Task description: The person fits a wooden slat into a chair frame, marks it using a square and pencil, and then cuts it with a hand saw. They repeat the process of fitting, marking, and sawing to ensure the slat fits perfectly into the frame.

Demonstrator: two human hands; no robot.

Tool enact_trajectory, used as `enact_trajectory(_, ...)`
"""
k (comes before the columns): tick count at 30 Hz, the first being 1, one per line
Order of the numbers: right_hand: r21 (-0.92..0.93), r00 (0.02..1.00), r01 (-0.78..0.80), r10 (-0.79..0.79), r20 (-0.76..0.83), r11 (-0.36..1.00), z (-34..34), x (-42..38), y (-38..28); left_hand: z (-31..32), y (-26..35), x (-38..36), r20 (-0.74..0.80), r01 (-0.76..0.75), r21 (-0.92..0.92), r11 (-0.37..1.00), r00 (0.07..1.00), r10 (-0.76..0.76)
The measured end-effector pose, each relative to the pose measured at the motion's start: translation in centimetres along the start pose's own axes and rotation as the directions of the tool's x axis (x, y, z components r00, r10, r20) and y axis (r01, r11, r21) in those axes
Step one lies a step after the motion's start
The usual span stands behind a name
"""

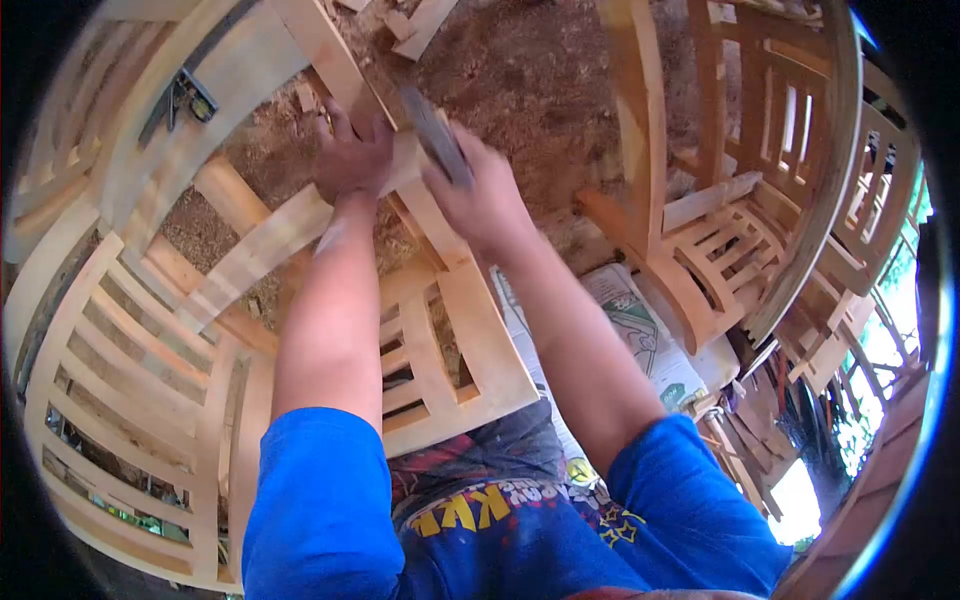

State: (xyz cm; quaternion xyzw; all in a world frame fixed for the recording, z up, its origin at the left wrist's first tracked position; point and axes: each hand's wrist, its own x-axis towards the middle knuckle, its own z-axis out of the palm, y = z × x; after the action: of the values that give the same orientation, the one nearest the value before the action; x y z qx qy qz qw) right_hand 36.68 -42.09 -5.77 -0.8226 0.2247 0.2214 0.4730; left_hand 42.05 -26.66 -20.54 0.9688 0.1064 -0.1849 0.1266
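Note:
My left hand rests at the corner of a pale wooden frame, its fingers apart, beside an upright plank. A wooden rail runs down and left from under that hand. Closed in my right hand is a long, flat, dark grey tool, blurred so that its exact kind does not show. Its far end points up and left, close to the frame corner. Nearest my body, a slatted wooden panel belongs to the same piece.
A slatted chair-like frame stands at left. Near the top left, a small black-and-metal tool lies on a curved board. Sawdust covers the ground, with wood offcuts on it. More wooden furniture stands at right, beside printed cardboard.

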Motion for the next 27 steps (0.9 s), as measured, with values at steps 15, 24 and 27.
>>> enact_trajectory(15,0.051,0.998,0.050,-0.052,0.047,0.997,-0.1,0.3,0.9,0.2,-0.2,0.4,-0.008,0.025,0.007,1.000,1.000,-0.025)
enact_trajectory(24,-0.082,0.989,-0.142,0.146,0.041,0.987,-8.4,-22.8,-1.8,0.9,-0.7,-0.3,-0.014,0.000,0.027,1.000,1.000,0.000)
enact_trajectory(27,-0.075,0.953,-0.287,0.292,0.078,0.955,-10.8,-27.3,-3.5,-0.4,-0.2,0.2,0.026,0.041,-0.032,0.999,0.999,-0.040)
